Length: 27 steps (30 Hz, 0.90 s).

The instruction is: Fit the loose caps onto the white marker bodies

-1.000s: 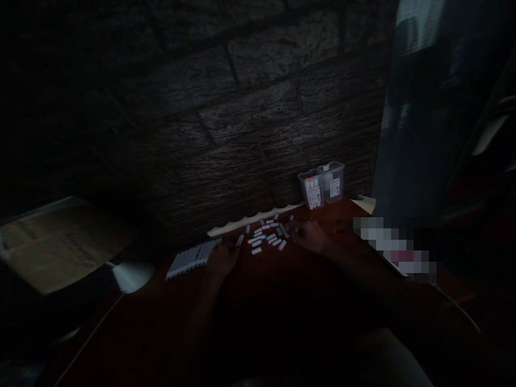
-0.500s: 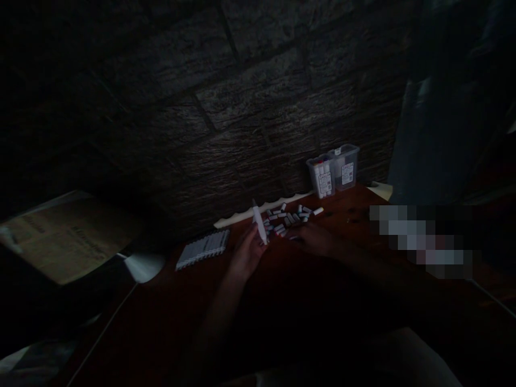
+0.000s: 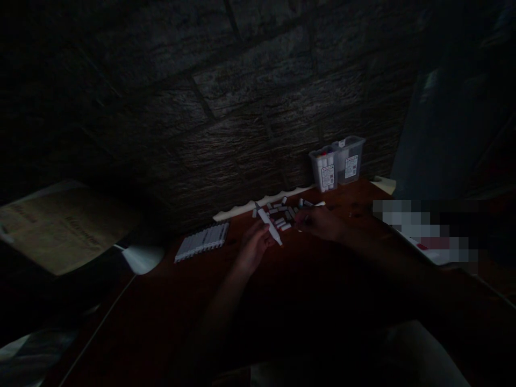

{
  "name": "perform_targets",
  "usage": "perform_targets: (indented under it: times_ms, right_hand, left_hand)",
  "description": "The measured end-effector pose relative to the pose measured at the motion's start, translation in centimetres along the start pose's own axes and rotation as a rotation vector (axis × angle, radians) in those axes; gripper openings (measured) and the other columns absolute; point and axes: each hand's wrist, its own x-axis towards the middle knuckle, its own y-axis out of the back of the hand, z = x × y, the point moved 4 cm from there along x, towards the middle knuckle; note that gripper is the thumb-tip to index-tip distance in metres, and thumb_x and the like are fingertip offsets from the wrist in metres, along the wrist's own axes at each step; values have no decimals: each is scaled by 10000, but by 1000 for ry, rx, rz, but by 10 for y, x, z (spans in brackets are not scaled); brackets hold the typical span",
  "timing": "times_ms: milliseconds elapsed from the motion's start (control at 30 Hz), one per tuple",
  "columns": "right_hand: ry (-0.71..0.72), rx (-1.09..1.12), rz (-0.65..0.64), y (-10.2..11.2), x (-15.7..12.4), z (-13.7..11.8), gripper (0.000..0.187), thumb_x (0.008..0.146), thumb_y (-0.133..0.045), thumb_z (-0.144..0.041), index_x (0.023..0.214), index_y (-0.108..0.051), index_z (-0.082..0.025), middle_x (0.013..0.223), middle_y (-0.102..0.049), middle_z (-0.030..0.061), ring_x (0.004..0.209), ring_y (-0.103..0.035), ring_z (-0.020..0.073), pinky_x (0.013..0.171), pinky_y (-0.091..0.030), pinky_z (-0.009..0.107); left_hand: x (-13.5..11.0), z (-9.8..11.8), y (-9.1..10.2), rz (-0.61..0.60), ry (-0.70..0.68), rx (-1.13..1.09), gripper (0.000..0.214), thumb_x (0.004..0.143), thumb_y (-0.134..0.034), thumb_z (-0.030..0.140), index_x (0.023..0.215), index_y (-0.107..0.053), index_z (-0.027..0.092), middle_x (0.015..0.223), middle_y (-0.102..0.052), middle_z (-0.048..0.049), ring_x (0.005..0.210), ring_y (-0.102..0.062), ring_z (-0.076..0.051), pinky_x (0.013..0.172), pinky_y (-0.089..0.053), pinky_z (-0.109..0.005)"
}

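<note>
Marker pens and loose caps on a red-brown wooden tabletop (image 3: 226, 290), in dim light. The left hand (image 3: 253, 247) is clamped on 1 white marker pen (image 3: 269, 226), thumb and fingers closed around its barrel; the pen is held aslant, its dark end up and toward the wall, above the near edge of the scattered caps (image 3: 286, 227). The right hand (image 3: 320, 221) is at the right side of these caps, fingers bent; whether they grip anything cannot be told. Left of the left hand, a row of white marker pens (image 3: 201, 243) lies side by side. Beyond the right hand, 2 clear plastic bins stand against the stone-block wall (image 3: 242, 118): the left bin (image 3: 328, 176) holds upright markers; the right bin (image 3: 350, 165) adjoins it.
</note>
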Motion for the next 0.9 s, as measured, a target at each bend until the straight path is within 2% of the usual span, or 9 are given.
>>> perform_targets:
  times_ms: [133, 333, 500, 600, 700, 900]
  right_hand:
    - [29, 6, -44, -1, 1, 2, 117, 844, -608, -193, 899, -712, -196, 888, -753, 29, 812, -692, 168, 745, -496, 280]
    - [5, -93, 6, -3, 2, 8, 157, 847, -592, -163, 938, -713, -201, 900, -737, 38, 808, -678, 178, 742, -496, 286]
    - [64, -228, 107, -8, 1, -5, 262, 856, -584, -174, 1100, -679, -173, 1129, -678, 106, 1029, -637, 235, 894, -488, 336]
    - [121, -312, 16, -22, 0, -21, 278, 907, -519, -183, 1143, -666, -188, 1208, -643, 105, 1074, -628, 239, 904, -494, 344]
    - [90, -387, -94, -34, -1, -30, 298, 943, -483, -228, 1195, -641, -208, 1249, -628, 101, 1036, -654, 252, 825, -526, 345]
    - [40, -432, -147, -37, -1, -26, 304, 947, -472, -220, 1205, -631, -240, 1271, -615, 92, 1019, -665, 244, 794, -528, 325]
  left_hand:
    - [2, -4, 2, 39, -4, -3, 304, 630, -804, 299, 846, -660, 142, 788, -680, -17, 703, -618, -130, 578, -433, -214]
    - [3, -13, 3, 52, 29, 62, 331, 593, -819, 322, 820, -670, 133, 790, -684, -19, 697, -633, -138, 604, -476, -230]
    - [0, -14, 1, -14, -17, 181, 288, 640, -758, 300, 866, -696, 131, 815, -703, -40, 693, -645, -153, 597, -467, -235]
    - [-3, -13, 1, -48, -51, 235, 278, 667, -742, 298, 887, -710, 132, 783, -706, -40, 660, -626, -135, 587, -452, -219]
    - [-5, -12, 1, -78, -76, 280, 287, 684, -738, 322, 899, -713, 134, 763, -708, -42, 648, -615, -136, 581, -450, -222]
    - [-2, -7, 7, -39, -98, 310, 269, 692, -713, 338, 874, -705, 139, 729, -698, -38, 654, -619, -157, 595, -450, -238]
